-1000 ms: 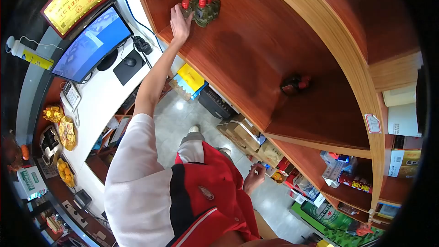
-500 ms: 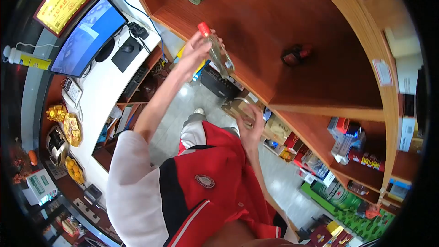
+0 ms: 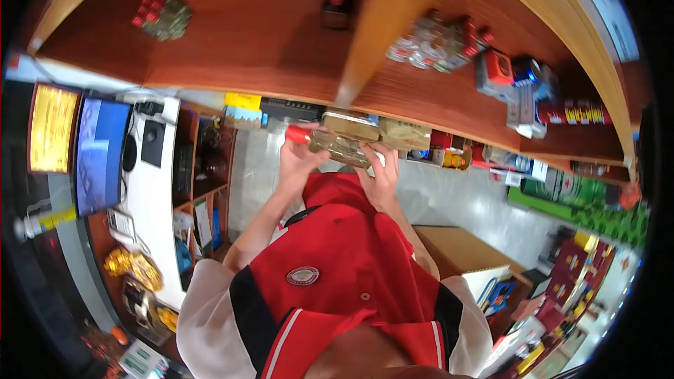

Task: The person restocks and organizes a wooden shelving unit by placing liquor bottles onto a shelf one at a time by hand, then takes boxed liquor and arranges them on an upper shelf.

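Observation:
In front of my chest lies a clear glass bottle (image 3: 340, 149) with a red cap, held nearly level, its cap pointing left. My left hand (image 3: 298, 163) is closed around the neck end, just under the cap. At the base end, the fingers and thumb of my right hand (image 3: 380, 174) grip the glass. A group of small red-capped bottles (image 3: 167, 17) stands on the wooden shelf at the upper left. A single dark bottle (image 3: 338, 7) stands near the shelf's upright divider.
Right of the wooden divider (image 3: 375, 24) stand several clear bottles (image 3: 430, 43), boxes and a red can (image 3: 574, 112). A white desk (image 3: 151, 189) with a monitor (image 3: 102, 154) is at the left. A cardboard box (image 3: 467, 249) sits low at the right, behind my arm.
My view has turned toward the shelf. The bottle has gone from tilted in my left hand alone to nearly level in both hands, my right hand having closed on its base.

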The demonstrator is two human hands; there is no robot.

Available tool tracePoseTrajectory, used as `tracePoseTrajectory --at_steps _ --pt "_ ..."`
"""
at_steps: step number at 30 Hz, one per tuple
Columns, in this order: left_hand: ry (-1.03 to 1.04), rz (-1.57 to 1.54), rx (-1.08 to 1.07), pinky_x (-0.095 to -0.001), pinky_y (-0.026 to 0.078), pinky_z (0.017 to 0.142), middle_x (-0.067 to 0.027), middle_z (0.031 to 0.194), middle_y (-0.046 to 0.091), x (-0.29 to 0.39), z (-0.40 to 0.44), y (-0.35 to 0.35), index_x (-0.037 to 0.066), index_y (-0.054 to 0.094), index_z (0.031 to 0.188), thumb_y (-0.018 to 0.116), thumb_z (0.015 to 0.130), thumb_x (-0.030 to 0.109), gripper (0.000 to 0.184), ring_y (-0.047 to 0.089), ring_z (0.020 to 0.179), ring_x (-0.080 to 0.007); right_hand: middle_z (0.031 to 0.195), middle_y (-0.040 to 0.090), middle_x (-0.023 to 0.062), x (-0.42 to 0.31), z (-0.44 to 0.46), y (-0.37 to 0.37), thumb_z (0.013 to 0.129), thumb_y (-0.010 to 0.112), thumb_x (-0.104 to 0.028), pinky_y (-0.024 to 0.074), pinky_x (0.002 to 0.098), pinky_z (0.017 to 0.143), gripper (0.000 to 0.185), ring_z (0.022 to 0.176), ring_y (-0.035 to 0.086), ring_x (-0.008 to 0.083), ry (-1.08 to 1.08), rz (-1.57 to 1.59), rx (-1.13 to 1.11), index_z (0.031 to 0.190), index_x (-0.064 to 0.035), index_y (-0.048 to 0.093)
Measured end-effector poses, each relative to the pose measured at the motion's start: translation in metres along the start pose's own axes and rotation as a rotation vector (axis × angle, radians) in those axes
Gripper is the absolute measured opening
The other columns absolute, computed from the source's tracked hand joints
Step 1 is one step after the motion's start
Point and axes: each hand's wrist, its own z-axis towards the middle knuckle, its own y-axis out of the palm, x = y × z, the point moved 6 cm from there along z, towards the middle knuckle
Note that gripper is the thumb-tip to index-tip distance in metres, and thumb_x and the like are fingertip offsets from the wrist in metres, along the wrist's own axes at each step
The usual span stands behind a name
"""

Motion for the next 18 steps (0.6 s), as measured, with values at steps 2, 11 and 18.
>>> tracePoseTrajectory --at_steps 2,11,18 --pt "-0.020 0.161 0.013 -0.0372 0.053 0.105 -0.0107 0.129 0.064 -0.027 -0.010 0.034 0.003 0.053 0.133 0.087 0.080 -0.001 0.062 0.063 0.121 -0.0195 0.126 0.063 0.0143 0.033 -0.020 -0.017 0.070 0.082 0.004 0.0523 0.0468 0.095 0.062 0.114 0.061 0.0374 0.133 -0.003 -0.045 0.129 -0.0051 0.065" --pt "0.395 0.908 -0.116 -0.0337 0.053 0.086 -0.0109 0.109 0.060 -0.079 0.059 0.214 0.002 0.062 0.120 0.096 0.071 0.015 0.061 0.066 0.097 -0.0228 0.122 0.064 0.0167 0.150 -0.026 -0.097 0.077 0.079 0.003 0.0493 0.0478 0.098 0.052 0.115 0.059 0.0399 0.390 -0.157 0.211 0.126 -0.0023 0.062" --pt "0.427 0.892 -0.117 -0.0444 0.055 0.080 -0.0149 0.107 0.057 -0.131 0.126 0.280 0.000 0.060 0.121 0.094 0.074 0.022 0.062 0.065 0.095 -0.0333 0.119 0.064 0.0167 0.225 0.015 -0.131 0.085 0.075 -0.001 0.0516 0.0471 0.095 0.046 0.110 0.060 0.0392 0.412 -0.256 0.318 0.129 -0.0020 0.061"
